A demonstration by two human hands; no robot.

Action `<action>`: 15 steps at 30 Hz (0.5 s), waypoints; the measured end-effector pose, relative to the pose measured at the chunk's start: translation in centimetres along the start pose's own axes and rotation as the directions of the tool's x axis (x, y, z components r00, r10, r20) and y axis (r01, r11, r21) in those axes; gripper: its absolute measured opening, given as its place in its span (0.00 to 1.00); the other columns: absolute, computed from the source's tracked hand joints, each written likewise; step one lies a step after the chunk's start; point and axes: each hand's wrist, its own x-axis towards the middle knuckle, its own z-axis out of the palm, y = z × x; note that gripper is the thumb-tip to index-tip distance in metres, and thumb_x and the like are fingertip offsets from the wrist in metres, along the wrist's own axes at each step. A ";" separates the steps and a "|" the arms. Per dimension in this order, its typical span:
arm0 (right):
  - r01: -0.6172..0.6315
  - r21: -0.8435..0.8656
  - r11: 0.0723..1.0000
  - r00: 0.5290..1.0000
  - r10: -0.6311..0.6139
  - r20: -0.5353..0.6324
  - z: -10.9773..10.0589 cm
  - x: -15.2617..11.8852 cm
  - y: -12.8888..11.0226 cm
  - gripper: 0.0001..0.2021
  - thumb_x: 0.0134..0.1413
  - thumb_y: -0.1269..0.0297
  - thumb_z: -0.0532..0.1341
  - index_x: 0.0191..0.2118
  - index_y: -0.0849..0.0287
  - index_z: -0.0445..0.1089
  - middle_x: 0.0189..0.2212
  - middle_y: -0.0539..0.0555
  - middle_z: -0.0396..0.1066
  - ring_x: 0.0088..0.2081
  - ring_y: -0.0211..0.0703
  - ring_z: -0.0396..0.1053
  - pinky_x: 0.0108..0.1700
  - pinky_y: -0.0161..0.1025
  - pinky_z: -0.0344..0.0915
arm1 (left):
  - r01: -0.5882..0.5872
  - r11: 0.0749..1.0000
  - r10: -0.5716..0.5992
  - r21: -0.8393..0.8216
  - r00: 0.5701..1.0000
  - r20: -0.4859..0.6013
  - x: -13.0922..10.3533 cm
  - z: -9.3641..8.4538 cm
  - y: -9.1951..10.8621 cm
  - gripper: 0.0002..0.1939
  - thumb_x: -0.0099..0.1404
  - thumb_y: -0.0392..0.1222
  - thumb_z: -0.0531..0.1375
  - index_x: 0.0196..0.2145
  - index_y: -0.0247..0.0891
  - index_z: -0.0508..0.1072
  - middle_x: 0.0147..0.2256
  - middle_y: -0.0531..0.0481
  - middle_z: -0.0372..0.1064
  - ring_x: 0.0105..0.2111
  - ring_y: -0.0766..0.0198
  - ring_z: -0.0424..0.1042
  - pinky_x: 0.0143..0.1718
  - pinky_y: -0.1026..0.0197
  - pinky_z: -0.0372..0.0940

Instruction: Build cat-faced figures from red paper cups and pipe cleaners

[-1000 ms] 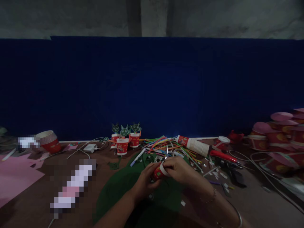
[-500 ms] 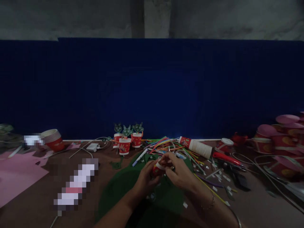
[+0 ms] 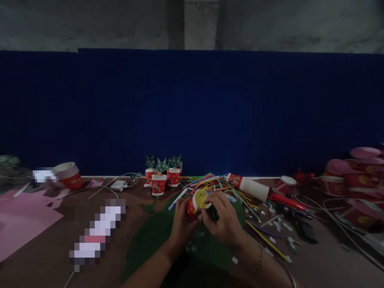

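Observation:
My left hand [image 3: 182, 224] is wrapped round a red paper cup [image 3: 192, 208], which is tilted so that its yellow inside shows. At the cup's right rim, the fingers of my right hand [image 3: 220, 216] are pinched together. Something dark green shows beside those fingers, partly hidden by them. Below both hands lies a green sheet [image 3: 156, 248]. Small cut-out pieces [image 3: 192, 247] rest on it under my wrists. Behind the hands is a pile of coloured pipe cleaners [image 3: 204, 180].
Three red cups [image 3: 158, 185] with green animal faces stand at the back. Stacked cups [image 3: 247, 187] lie right of centre, near a red-handled tool [image 3: 288, 201]. Pink paper [image 3: 27, 224] and another cup stack [image 3: 69, 176] are left. Pink-topped cups [image 3: 360, 180] crowd the right.
The cup has turned in my left hand, and its yellow inside now shows. My right hand has moved slightly down and closer to the rim.

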 end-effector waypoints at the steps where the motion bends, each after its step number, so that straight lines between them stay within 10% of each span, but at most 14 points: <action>1: -0.025 -0.050 0.998 1.000 0.025 -0.003 0.1 -0.1 -0.2 0.04 0.51 0.65 0.56 0.29 0.59 0.65 0.30 0.56 0.68 0.37 0.45 0.65 0.41 0.41 0.61 | 0.023 1.000 -0.024 -0.010 0.999 -0.032 -0.1 0.1 0.0 0.24 0.50 0.37 0.63 0.46 0.38 0.63 0.42 0.45 0.61 0.43 0.55 0.65 0.46 0.51 0.62; 9: -0.511 0.040 0.858 0.803 0.461 0.377 2.4 -1.2 -0.4 0.22 0.53 0.51 0.53 0.19 0.61 0.69 0.16 0.51 0.67 0.19 0.35 0.61 0.22 0.32 0.51 | 0.114 0.982 -0.116 -0.148 0.993 -0.003 -0.7 0.1 0.2 0.32 0.50 0.40 0.63 0.50 0.37 0.56 0.45 0.43 0.65 0.43 0.55 0.68 0.44 0.53 0.63; 15: -0.720 0.348 0.600 0.665 0.454 0.592 3.1 -1.0 0.0 0.14 0.48 0.62 0.57 0.18 0.64 0.70 0.14 0.49 0.66 0.18 0.34 0.62 0.23 0.31 0.56 | 0.040 0.966 -0.028 -0.255 0.998 0.052 -0.5 0.1 -0.5 0.32 0.51 0.44 0.63 0.51 0.37 0.57 0.47 0.42 0.63 0.45 0.54 0.66 0.48 0.53 0.61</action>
